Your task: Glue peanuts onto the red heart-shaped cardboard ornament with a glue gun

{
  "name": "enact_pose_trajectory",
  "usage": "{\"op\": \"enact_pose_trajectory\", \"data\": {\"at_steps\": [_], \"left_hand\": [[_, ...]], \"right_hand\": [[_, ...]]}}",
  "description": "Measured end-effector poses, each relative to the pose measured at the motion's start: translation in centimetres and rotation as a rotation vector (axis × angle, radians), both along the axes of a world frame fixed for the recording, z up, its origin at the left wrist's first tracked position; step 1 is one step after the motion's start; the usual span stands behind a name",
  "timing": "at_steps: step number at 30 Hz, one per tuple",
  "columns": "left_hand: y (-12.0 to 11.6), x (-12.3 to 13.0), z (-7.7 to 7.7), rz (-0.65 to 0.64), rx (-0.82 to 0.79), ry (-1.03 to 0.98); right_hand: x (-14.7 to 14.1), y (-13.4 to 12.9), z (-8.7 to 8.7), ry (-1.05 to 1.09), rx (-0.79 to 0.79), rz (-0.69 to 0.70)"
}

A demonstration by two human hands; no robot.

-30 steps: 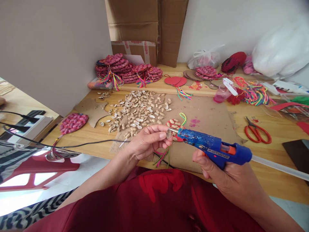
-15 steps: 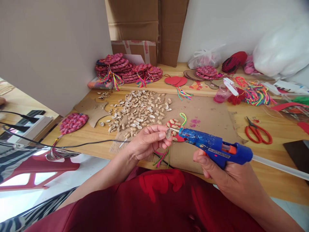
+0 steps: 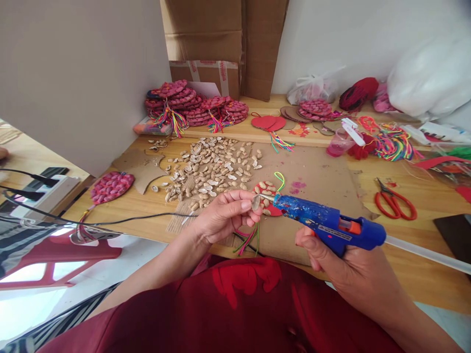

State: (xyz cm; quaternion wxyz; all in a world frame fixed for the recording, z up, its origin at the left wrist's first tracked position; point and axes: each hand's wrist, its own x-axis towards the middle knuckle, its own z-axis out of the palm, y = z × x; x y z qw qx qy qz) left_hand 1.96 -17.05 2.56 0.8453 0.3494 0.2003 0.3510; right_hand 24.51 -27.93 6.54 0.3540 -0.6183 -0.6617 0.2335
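Note:
Between the thumb and fingers of my left hand (image 3: 230, 213) is a peanut shell half (image 3: 256, 202), its hollow side partly in view. My right hand (image 3: 338, 262) is wrapped round a blue glue gun (image 3: 312, 218), with a clear glue stick (image 3: 423, 252) coming out of its back end. The metal nozzle touches or nearly touches the shell. Behind the nozzle lies a red disc (image 3: 274, 211) bearing several peanut shells, with a green cord loop (image 3: 280, 181) at its top and coloured strings (image 3: 247, 241) below. My left hand and the gun cover part of it.
A heap of peanut shells (image 3: 209, 169) spreads left of the cardboard sheet (image 3: 312, 169). Red-handled scissors (image 3: 395, 201) lie on the right. Pink shell-covered discs (image 3: 180, 105) are stacked at the back. A black cable (image 3: 140, 218) crosses the table from a power strip (image 3: 47, 198).
Both hands stay almost in place. The shell half has turned slightly at the nozzle tip, and the glue gun has barely shifted.

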Motion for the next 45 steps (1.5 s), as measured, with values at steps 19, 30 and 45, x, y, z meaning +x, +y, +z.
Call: {"op": "enact_pose_trajectory", "data": {"at_steps": [19,30,45], "left_hand": [[0.17,0.03,0.05,0.005,0.004,0.026],[0.29,-0.02,-0.13,-0.005,0.011,-0.001],[0.40,-0.03,-0.17,0.039,-0.035,0.061]], "right_hand": [[-0.10,0.40,0.02,-0.013,0.002,0.011],[0.06,0.41,-0.23,-0.019,0.004,0.012],[0.10,0.33,-0.23,-0.109,0.139,-0.026]]}}
